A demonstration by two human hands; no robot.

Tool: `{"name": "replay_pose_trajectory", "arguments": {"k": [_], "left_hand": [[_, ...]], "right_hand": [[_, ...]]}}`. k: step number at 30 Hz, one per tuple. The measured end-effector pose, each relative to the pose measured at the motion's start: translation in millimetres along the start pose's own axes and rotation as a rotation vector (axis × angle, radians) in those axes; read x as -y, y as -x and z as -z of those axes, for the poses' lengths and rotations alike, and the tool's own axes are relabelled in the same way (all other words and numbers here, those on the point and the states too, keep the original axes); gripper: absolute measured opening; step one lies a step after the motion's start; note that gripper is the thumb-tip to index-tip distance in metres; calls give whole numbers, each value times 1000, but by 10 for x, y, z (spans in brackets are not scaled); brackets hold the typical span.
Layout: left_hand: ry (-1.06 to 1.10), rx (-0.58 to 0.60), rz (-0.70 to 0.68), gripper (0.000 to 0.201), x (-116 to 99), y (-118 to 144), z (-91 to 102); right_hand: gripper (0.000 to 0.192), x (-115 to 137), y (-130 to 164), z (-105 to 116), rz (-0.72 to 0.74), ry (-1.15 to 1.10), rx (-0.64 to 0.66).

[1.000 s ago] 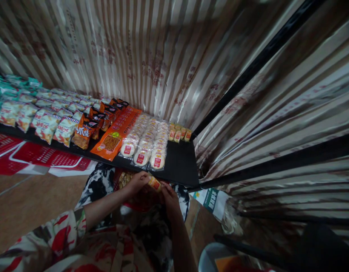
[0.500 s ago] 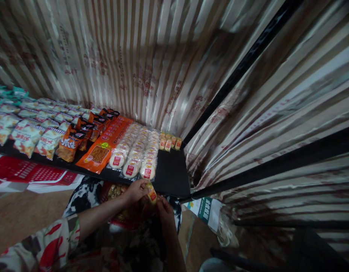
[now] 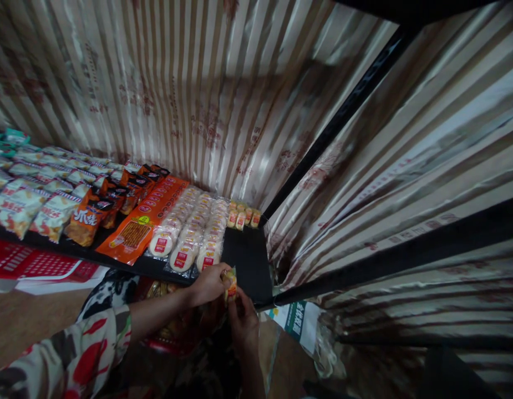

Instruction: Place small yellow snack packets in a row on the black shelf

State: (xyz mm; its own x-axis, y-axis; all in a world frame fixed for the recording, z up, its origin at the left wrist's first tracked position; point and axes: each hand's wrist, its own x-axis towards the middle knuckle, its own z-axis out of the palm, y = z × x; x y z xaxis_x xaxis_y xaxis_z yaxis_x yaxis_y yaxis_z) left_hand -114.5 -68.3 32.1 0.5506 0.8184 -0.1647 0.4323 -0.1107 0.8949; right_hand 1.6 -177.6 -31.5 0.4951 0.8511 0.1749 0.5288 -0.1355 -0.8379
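Note:
My left hand [image 3: 208,285] and my right hand [image 3: 242,321] both grip one small orange and yellow snack packet [image 3: 230,284] just in front of the black shelf [image 3: 248,260]. The packet stands nearly upright at the shelf's front edge, beside the rows of round white cakes [image 3: 189,235] with red labels. A short row of like small packets [image 3: 242,216] lies at the back of the shelf, near the wall. Between that row and my hands the shelf surface is bare black.
Left of the cakes lie long orange snack bags [image 3: 143,221], dark orange bags [image 3: 87,219] and several pale bags [image 3: 27,194]. Striped foil [image 3: 206,94] lines the walls. A red-and-white box [image 3: 35,266] sits under the shelf. A green-printed bag [image 3: 300,321] lies on the floor at right.
My view has shifted right and up along the shelf. Both hands have risen from below the shelf edge to its front lip, and the small packet has turned upright.

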Motion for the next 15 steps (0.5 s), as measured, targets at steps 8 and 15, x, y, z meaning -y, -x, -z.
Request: {"name": "replay_pose_trajectory", "arguments": {"k": [8, 15], "left_hand": [[-161, 14, -2, 33, -233, -171, -70], [-196, -20, -34, 27, -267, -354, -188]], "right_hand": [[52, -72, -128, -4, 84, 102, -70], [59, -45, -340, -11, 69, 140, -106]]}}
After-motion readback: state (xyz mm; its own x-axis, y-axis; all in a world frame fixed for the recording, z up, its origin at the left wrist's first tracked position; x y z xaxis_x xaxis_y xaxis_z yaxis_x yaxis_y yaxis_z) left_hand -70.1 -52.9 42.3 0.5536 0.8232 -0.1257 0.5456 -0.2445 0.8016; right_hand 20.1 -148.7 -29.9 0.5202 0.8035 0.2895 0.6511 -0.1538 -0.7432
